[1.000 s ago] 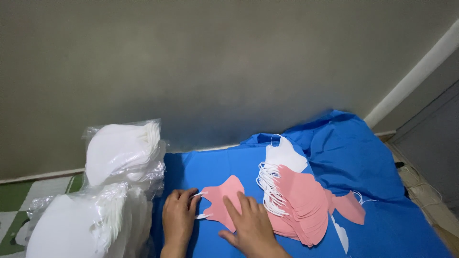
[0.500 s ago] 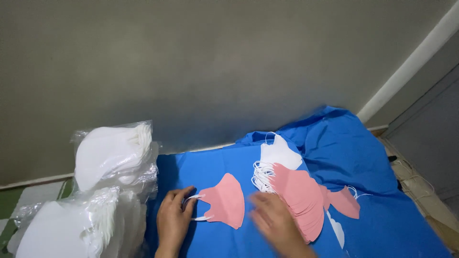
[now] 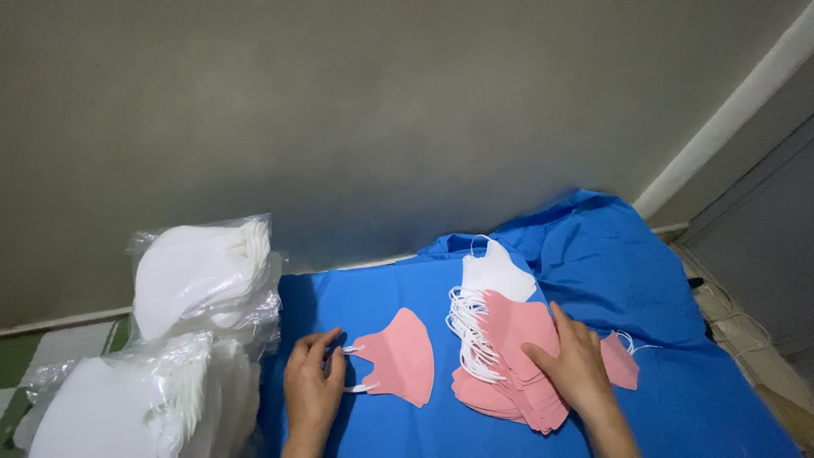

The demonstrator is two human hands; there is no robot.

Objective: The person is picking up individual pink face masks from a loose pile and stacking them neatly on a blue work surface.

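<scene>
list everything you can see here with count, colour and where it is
single mask: one, pink, flat on the cloth in front of the left hand
mask pile: one heap, pink with white ear loops, right of the single mask
white mask: one, white, behind the pile
cloth: one, blue, spread over the floor, bunched by the wall
bagged masks: two clear bags, white, stacked at left
wall: grey, behind everything
left hand: open, fingertips at the single mask's ear loops
right hand: open, flat on the mask pile
</scene>
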